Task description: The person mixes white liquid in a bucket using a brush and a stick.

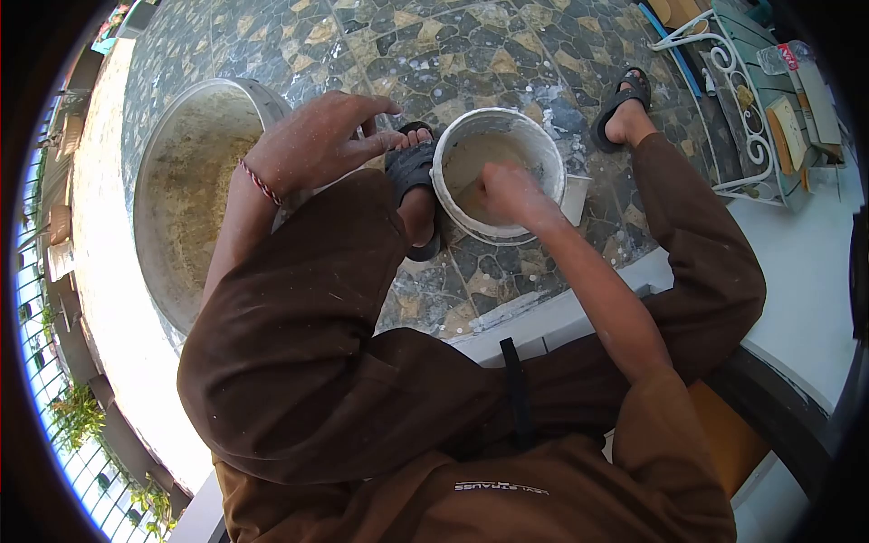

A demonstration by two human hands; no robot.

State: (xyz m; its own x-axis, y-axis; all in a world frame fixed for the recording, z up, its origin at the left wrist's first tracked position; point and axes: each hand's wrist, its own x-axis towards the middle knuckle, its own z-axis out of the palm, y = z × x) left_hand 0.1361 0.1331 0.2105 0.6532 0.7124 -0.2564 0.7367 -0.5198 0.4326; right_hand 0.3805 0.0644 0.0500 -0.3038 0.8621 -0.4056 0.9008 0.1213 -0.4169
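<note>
A white bucket stands on the floor between my feet, with a greyish wet mix inside. Over its opening, my right hand is closed in a fist; whatever it grips, if anything, is hidden. My left hand hovers above my left knee, thumb and fingers apart and nothing in it. A braided bracelet circles that wrist. Just beyond the left hand is a large round tub, its inner wall stained with dried yellowish residue.
Stone-patterned tiles carry white splashes. A flat pale piece lies against the bucket's right side. At the right stands a white scrolled metal frame with a plastic bottle on green slats. My sandalled feet flank the bucket.
</note>
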